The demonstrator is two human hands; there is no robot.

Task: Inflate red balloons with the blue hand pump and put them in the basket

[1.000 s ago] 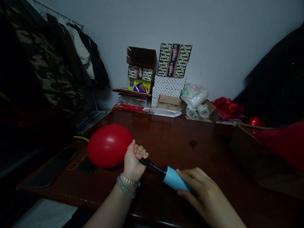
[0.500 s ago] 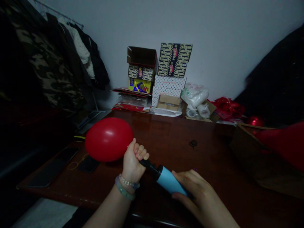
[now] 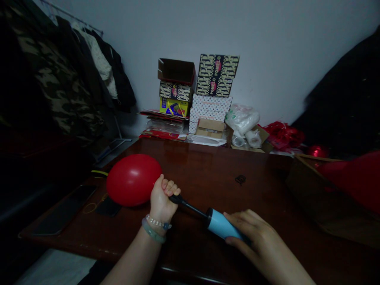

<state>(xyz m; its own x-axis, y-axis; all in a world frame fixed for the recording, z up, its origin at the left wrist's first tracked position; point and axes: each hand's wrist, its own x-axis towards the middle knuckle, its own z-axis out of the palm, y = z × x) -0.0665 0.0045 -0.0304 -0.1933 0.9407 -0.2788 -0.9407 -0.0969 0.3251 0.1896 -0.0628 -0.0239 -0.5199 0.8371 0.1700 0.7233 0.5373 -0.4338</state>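
A blown-up red balloon lies sideways over the table's left part, its narrow end at my left hand. That hand is a closed fist around the black end of a hand balloon pump; the balloon's neck is hidden in the fingers. A thin black rod shows between the fist and the light blue barrel. My right hand wraps around the barrel's rear part, thumb below and fingers on top. A beaded bracelet and a pale green bangle circle my left wrist.
A dark phone-like slab lies at the table's left edge, near a thin yellow ring. A black coiled cord rests mid-table. At right stands a box with red balloons. Stacked cartons and plastic bags line the back.
My right hand has drawn the blue barrel to the right and slightly down, baring more of the black rod. My left hand and the balloon have shifted a little left and down.
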